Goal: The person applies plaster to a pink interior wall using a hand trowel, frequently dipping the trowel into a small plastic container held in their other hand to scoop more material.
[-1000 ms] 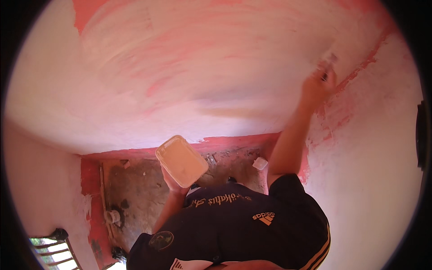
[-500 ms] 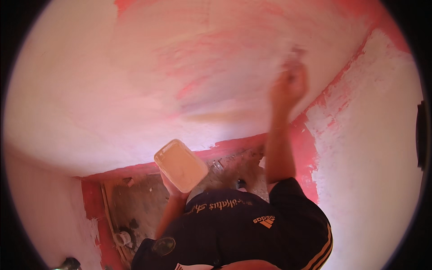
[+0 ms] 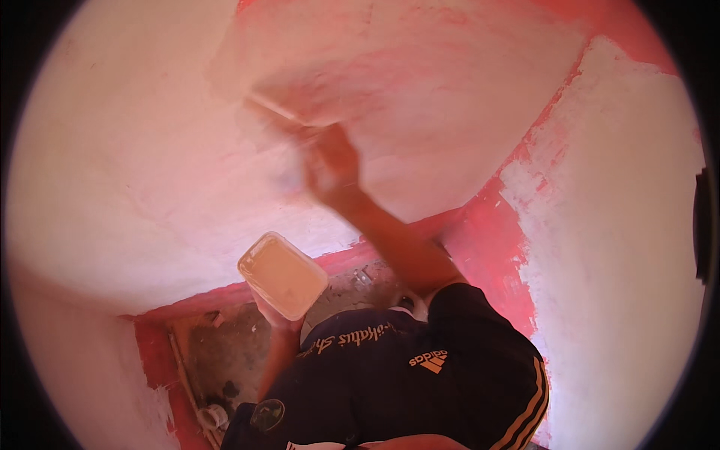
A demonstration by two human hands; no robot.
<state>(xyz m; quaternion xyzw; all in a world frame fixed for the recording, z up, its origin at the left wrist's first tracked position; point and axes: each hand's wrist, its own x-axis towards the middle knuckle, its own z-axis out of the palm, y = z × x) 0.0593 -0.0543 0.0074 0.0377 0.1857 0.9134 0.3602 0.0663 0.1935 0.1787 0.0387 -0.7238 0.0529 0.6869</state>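
The right hand (image 3: pixel 330 161), blurred, grips a wide pale paintbrush (image 3: pixel 274 112) stretching up-left of its fingers on the pink-streaked white wall (image 3: pixel 135 187). The left hand (image 3: pixel 274 315) clasps a cream rectangular plastic tub (image 3: pixel 283 274) from beneath. Long even strokes would cover best, tub level.

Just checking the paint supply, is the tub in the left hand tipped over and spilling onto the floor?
No, the left hand holds the rectangular plastic tub open side up, pale paint inside and none spilling.

Below me I see a dirty floor (image 3: pixel 247 352) edged by a red skirting band (image 3: pixel 154 356), with 1 small white cup (image 3: pixel 212 415) on it.
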